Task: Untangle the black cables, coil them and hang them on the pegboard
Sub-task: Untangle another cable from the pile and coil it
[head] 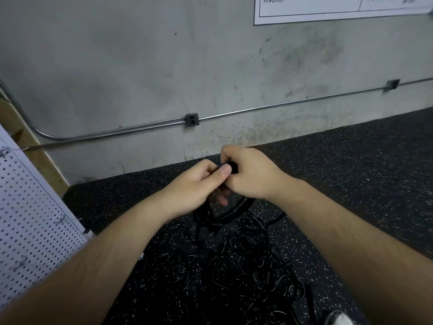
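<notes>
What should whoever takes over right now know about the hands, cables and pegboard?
The left hand and right hand both grip one black cable near its end; its loops hang below them.
The tangle of cables lies on the speckled floor beneath.
The pegboard stands at the left; no cable shows on it.
Done: nothing coiled or hung yet. Left: untangling, coiling, hanging.
</notes>
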